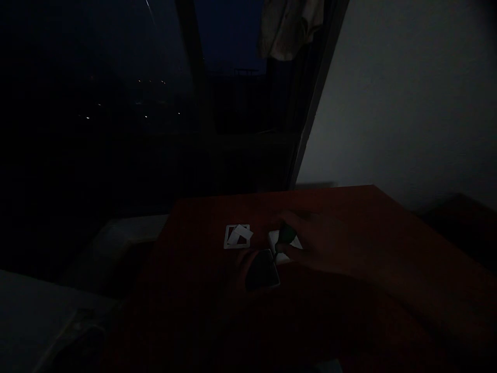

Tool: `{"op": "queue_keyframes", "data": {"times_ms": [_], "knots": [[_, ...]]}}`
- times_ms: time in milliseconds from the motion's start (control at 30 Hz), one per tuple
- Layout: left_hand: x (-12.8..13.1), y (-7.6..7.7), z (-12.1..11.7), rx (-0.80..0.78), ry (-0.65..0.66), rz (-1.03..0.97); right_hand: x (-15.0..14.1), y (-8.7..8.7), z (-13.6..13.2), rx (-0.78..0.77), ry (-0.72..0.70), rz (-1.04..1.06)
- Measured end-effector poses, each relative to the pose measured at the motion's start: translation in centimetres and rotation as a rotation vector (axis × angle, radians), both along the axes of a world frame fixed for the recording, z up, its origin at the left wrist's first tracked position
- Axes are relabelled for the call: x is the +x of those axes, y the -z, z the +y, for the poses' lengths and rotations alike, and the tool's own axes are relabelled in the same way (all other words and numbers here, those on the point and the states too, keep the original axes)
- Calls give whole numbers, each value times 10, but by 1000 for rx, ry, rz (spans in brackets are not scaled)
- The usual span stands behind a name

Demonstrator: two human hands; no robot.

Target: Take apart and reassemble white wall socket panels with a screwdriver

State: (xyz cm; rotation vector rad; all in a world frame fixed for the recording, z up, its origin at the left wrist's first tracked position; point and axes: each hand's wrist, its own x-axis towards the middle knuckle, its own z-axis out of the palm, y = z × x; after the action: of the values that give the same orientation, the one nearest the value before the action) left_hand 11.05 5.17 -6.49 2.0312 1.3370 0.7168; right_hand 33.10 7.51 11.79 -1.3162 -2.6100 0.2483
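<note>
Left hand [239, 269] is curling round dark plate [263, 273] | right hand [316, 241] is pinching green tool [287, 233] | maybe poking plate's edge | next: likely needing steady holding

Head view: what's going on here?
The left hand holds a dark, pale-edged piece while the right hand grips a green-handled tool, its tip at or near the piece's edge. A white object shows behind the tool; a white frame with pale strips across it lies on the reddish table.

Green-handled tool [286, 234], tip by a dark, pale-rimmed panel [263, 272]
</note>
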Motion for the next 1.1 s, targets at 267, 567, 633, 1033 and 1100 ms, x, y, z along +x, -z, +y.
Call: {"op": "queue_keyframes", "data": {"times_ms": [267, 567, 633, 1033, 1100], "knots": [[0, 5, 1, -21, 4, -21, -1, -2, 2, 35, -1, -87], [-3, 11, 2, 4, 11, 10, -2, -2, 4, 65, 75, -169], [-2, 9, 2, 17, 10, 8, 0, -3, 4, -7, -47, -74], [2, -4, 0, -46, -9, -7, -4, -8, -1, -60, -71, -27], [1, -1, 1, -46, -5, -16, -2, -8, -1, -124, -162, 50]]}}
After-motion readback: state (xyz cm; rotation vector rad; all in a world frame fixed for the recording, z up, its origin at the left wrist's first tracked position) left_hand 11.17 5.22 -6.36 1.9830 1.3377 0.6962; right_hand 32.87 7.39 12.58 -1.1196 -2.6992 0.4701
